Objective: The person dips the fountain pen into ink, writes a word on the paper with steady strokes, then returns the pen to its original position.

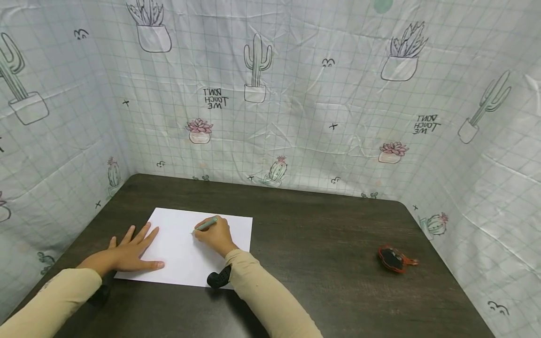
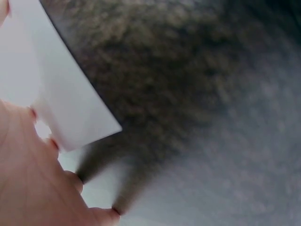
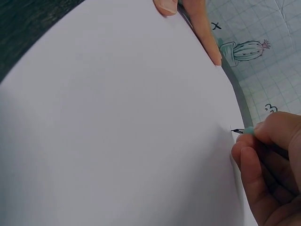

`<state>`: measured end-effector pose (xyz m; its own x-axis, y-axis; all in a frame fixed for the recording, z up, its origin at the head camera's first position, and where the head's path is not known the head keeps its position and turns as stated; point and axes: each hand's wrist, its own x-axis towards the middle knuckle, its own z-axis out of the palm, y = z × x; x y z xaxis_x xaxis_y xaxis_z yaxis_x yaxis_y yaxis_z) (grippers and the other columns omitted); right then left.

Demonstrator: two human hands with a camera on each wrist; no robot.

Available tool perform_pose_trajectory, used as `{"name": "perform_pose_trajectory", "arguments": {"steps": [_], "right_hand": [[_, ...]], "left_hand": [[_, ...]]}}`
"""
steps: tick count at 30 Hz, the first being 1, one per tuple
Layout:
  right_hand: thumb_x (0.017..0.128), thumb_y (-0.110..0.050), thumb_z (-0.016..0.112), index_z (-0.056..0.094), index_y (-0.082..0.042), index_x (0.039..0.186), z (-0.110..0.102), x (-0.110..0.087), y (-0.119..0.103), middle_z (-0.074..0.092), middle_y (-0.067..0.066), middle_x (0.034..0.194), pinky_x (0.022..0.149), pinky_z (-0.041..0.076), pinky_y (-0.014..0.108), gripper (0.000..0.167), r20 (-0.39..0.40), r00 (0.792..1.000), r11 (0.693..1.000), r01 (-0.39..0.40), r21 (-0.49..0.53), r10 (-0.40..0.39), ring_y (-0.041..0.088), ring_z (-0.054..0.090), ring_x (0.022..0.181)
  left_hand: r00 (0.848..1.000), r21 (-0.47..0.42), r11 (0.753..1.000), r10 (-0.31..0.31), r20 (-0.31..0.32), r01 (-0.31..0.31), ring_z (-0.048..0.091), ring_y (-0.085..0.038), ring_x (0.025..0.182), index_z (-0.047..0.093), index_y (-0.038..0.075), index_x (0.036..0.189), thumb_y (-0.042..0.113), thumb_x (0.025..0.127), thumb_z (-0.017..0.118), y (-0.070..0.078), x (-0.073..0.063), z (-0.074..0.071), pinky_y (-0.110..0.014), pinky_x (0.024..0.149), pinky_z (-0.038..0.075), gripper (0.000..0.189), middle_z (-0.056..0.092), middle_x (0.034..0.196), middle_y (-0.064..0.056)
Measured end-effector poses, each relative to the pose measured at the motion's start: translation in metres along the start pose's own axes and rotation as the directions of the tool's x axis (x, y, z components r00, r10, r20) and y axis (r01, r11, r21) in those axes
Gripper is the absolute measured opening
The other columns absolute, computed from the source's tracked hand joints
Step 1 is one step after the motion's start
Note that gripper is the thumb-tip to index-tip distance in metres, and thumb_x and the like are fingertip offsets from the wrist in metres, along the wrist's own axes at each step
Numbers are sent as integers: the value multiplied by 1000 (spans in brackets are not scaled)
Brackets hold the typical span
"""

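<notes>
Paper [image 1: 181,253] lies lower left of the frame on the counter [image 1: 321,244]. We think the left hand [image 1: 130,256] spreads across its left edge to steady it, while the right hand [image 1: 217,237] pinches the pen [image 1: 206,224] low for control. We count one paper, one pen, two hands apart, one red-and-black object [image 1: 392,259] lower right.

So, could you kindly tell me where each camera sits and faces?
Head: worn on the head, facing forward and down at the table; left hand, right hand, sleeves show.
Left wrist: worn there, facing paper and table; left hand shows.
Right wrist: worn there, facing paper and pen; right hand, left fingers show.
Head and right wrist share the pen.
</notes>
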<state>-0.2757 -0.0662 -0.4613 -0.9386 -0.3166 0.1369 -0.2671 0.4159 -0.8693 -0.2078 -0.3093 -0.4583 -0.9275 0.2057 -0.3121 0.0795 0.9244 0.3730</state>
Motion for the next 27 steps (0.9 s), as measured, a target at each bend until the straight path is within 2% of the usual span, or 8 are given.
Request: {"name": "perform_pose_trajectory", "arguments": {"steps": [5, 15, 20, 27], "right_hand": [[81, -5, 71, 75, -8, 77, -2, -1, 2, 68, -2, 60, 49, 46, 17, 6, -2, 1000, 1000, 0, 4, 0, 1, 58, 50], [81, -4, 72, 75, -7, 78, -6, -4, 6, 68, 0, 59, 48, 46, 16, 5, 2, 1000, 1000, -11, 24, 11, 2, 59, 48], [81, -4, 72, 75, -7, 78, -9, -6, 7, 69, 1, 60, 48, 47, 17, 5, -5, 1000, 1000, 7, 27, -7, 2, 60, 49], [81, -4, 71, 75, -7, 79, -14, -7, 10, 69, 0, 61, 50, 49, 17, 5, -1, 1000, 1000, 16, 16, -16, 2, 60, 51]], "left_hand": [[1000, -15, 1000, 3, -5, -3, -14, -60, 135, 8, 10, 154, 71, 76, 61, -5, 4, 3, -81, 89, -17, 113, -9, 158, -24], [997, -20, 999, 33, -65, -34, -12, -59, 136, 5, 16, 155, 75, 73, 60, -20, 13, 16, -81, 87, -19, 114, -9, 159, -21], [998, -2, 1000, 25, -51, -25, -14, -59, 136, 3, 16, 155, 75, 75, 59, -17, 11, 13, -81, 88, -19, 114, -10, 159, -21], [999, -9, 999, 31, -12, -31, -12, -62, 134, 9, 6, 153, 65, 79, 63, -2, 0, 2, -82, 88, -14, 108, -8, 157, -25]]}}
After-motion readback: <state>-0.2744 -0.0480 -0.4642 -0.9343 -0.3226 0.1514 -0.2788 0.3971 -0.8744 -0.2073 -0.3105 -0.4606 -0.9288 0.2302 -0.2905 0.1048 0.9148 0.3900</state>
